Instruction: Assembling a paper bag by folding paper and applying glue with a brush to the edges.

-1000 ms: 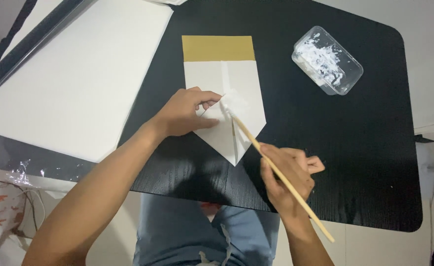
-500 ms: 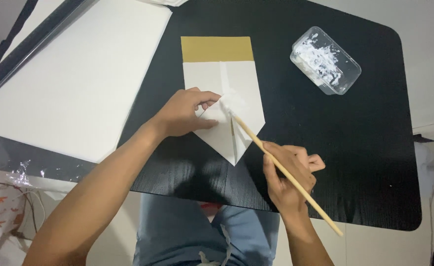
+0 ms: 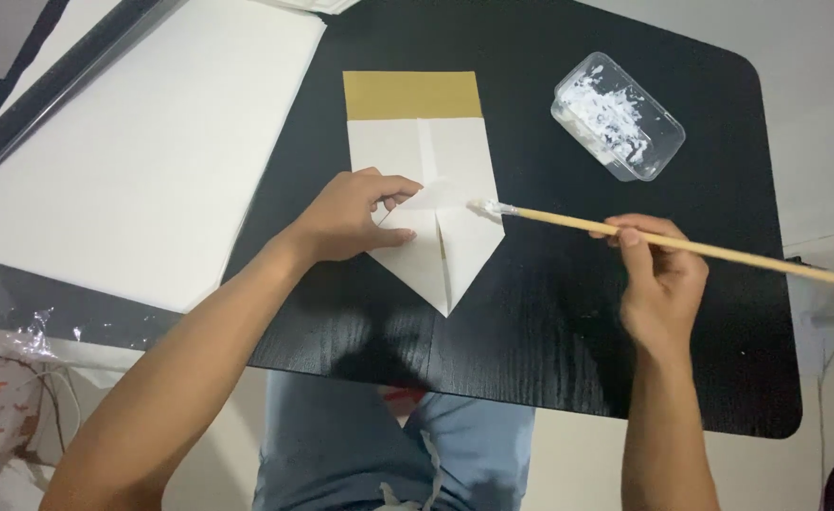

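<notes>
Folded white paper piece with gold-brown top band and pointed lower end (image 3: 460, 151): flat on black wood-grain tabletop (image 3: 550, 322), near centre
Left hand (image 3: 346, 220): on paper's left half, fingers (image 3: 393, 185) curled, pinching up a triangular flap
Right hand (image 3: 661, 279): right of paper, fingers closed round long thin wooden-handled brush (image 3: 663, 241), white-loaded tip touching paper's right edge
Clear plastic tub smeared with white paste (image 3: 618, 115): up and right of paper, well apart
Large white sheet (image 3: 142, 142): left of paper
Risks, judged: paste smearing onto tabletop from tip at edge; flap slipping from pinch; paste blotching outer face
</notes>
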